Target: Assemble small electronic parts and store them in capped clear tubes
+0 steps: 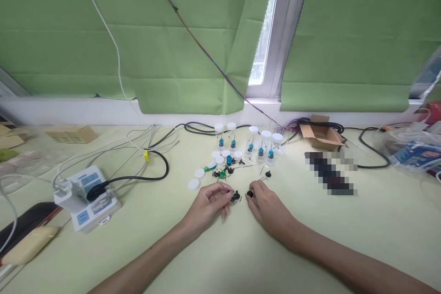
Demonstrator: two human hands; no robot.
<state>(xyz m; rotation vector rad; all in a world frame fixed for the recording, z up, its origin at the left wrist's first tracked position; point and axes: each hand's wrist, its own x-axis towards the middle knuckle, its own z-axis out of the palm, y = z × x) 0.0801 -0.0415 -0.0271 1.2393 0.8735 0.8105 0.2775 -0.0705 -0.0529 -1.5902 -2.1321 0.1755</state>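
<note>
Pinching tiny black parts: your left hand point(210, 204) grips one point(235, 196), right hand point(267, 206) another point(250, 194), both low over the table point(310, 239). Slip risk: they'd roll into the clutter point(223, 170) at 12 o'clock, toppling vials point(262, 144).

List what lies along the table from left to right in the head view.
Power strip → yellow tag on the cable → loose white cap → left hand → right hand → cardboard box → plastic bag.
</note>
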